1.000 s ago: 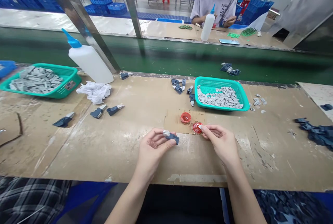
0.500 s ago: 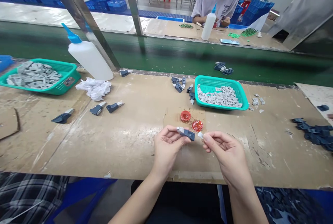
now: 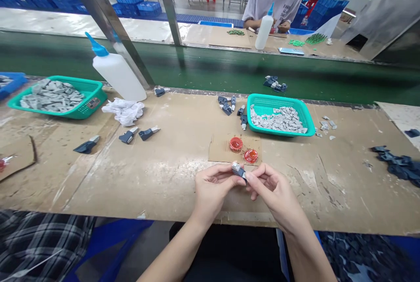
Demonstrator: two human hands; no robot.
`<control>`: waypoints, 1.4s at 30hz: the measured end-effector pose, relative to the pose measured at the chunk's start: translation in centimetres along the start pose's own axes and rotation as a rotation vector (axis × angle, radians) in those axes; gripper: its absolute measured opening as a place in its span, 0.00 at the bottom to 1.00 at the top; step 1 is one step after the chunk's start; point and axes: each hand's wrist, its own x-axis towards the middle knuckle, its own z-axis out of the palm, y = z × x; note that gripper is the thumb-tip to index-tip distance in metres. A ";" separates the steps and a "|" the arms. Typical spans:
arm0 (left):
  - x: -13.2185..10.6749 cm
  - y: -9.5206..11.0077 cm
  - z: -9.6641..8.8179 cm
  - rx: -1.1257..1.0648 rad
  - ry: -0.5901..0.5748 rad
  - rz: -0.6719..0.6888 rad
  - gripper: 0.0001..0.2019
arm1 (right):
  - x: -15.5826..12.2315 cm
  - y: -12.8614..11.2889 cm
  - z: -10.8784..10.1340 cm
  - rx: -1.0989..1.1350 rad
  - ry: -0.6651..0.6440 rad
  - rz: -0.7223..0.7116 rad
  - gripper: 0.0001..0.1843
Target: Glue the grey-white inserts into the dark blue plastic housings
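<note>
My left hand (image 3: pixel 211 188) pinches a small dark blue plastic part with a grey tip (image 3: pixel 238 170) just above the table's near edge. My right hand (image 3: pixel 274 192) has its fingertips closed against the right end of that same part, so both hands meet on it. Any small grey piece in the right fingers is hidden. Two small red caps (image 3: pixel 243 150) sit on a cardboard patch just beyond my hands. A green basket of small grey pieces (image 3: pixel 278 119) stands behind them.
Another green basket of grey parts (image 3: pixel 55 97), a white squeeze bottle with a blue nozzle (image 3: pixel 116 72) and crumpled white cloth (image 3: pixel 124 110) are at the left. Assembled blue parts (image 3: pixel 139 134) lie scattered; dark blue parts (image 3: pixel 398 165) pile at the right. Beyond the green conveyor (image 3: pixel 229 72) a person works.
My right hand left the red cap and came to the left hand; its fingertips now meet the blue part. Both hands drew a little nearer to me.
</note>
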 end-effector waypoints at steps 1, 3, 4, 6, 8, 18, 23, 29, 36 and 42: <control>-0.1 0.0 0.0 0.012 0.010 0.019 0.07 | 0.0 0.1 0.0 0.002 -0.014 -0.007 0.16; -0.3 0.1 0.1 0.037 0.025 0.050 0.07 | -0.1 0.3 0.1 0.016 -0.038 -0.010 0.17; -0.3 0.1 0.0 0.045 0.024 0.063 0.07 | -0.2 0.3 0.2 0.031 -0.041 -0.005 0.18; -0.4 0.0 -0.1 0.042 0.010 0.084 0.09 | -0.4 0.3 0.3 0.077 -0.043 0.015 0.18; -0.5 0.0 -0.2 0.017 0.003 0.097 0.10 | -0.6 0.2 0.5 0.121 -0.062 0.042 0.17; -2.0 0.5 -0.7 0.131 -0.066 0.271 0.11 | -2.0 -0.1 1.7 0.256 -0.061 -0.002 0.12; -2.3 0.8 -1.2 0.001 -0.090 0.084 0.12 | -2.0 -0.4 2.7 0.279 -0.021 -0.002 0.11; -2.3 2.4 -3.1 -0.185 -0.134 -0.037 0.17 | -0.8 -3.0 3.1 0.018 -0.204 0.035 0.13; -2.0 4.2 -7.9 -0.506 0.152 -0.006 0.12 | 7.8 -8.3 6.5 -0.600 -0.028 -0.371 0.23; -2.0 1.2 -13.7 -0.572 0.402 0.205 0.18 | 19.5 -7.7 16.6 -0.839 -0.044 -0.813 0.38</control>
